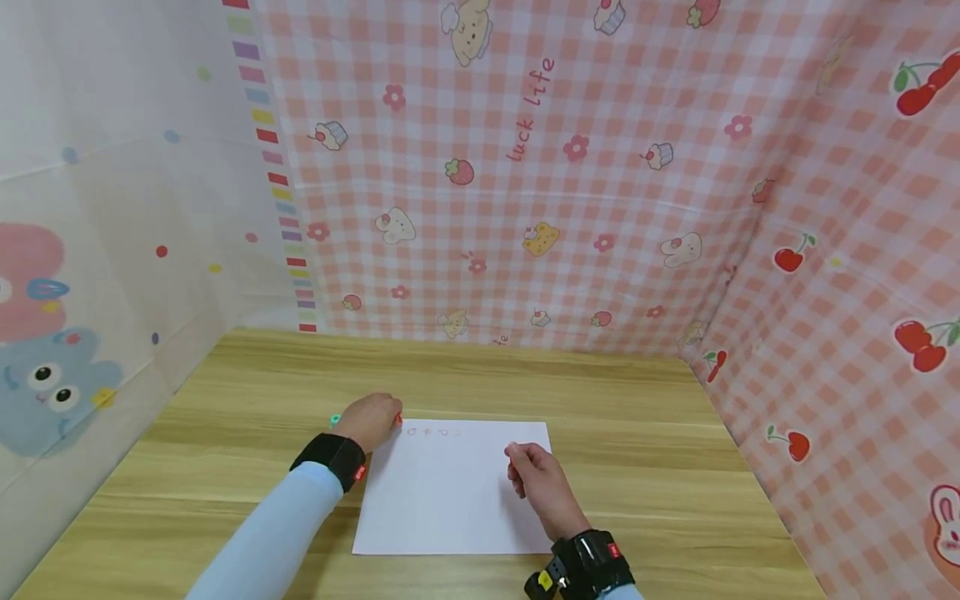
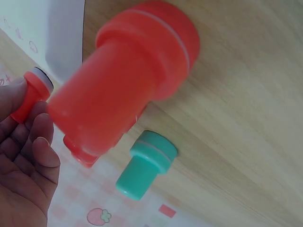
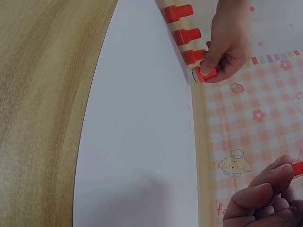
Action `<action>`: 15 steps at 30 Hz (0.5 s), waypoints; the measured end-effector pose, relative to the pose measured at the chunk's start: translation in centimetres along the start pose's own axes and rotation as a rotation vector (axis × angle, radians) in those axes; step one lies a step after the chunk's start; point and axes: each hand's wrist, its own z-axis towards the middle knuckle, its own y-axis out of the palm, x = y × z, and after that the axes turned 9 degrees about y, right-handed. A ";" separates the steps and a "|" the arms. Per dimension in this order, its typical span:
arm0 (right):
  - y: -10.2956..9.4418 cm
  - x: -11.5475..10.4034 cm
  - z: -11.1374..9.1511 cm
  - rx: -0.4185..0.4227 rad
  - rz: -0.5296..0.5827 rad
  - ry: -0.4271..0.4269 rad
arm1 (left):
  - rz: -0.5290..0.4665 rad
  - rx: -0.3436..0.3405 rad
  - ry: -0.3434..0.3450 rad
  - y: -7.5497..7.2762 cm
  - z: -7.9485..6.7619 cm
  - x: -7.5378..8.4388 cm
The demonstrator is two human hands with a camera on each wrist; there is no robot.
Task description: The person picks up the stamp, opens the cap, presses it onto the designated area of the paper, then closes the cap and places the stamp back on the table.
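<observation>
My left hand [image 1: 369,422] pinches a small red stamp [image 2: 35,94] between thumb and fingers, just off the far left corner of a white sheet of paper [image 1: 450,500]. The stamp's pale end with a dark rim faces outward. My right hand [image 1: 538,479] is over the paper's right side, fingers curled. At its fingertips in the right wrist view is a red piece [image 3: 297,169], perhaps a stamp cap, cut off by the frame edge. Several faint reddish prints [image 1: 427,432] run along the paper's far edge.
Red capped stamps [image 3: 179,13] stand in a row beside the paper's left edge. A green stamp [image 2: 147,163] stands near a large-looking red one [image 2: 123,80]. The wooden table [image 1: 637,467] meets patterned cloth walls [image 1: 480,200] at the back and sides.
</observation>
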 end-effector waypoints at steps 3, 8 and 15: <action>0.0 0.0 -0.1 0.001 0.001 0.003 | 0.004 -0.006 -0.006 0.3 0.1 0.0; -0.1 -0.1 -0.1 0.004 0.008 0.003 | 0.014 -0.021 -0.015 0.5 0.2 0.1; -0.2 -0.1 -0.2 0.004 0.013 -0.001 | 0.009 -0.048 -0.012 0.4 0.5 0.4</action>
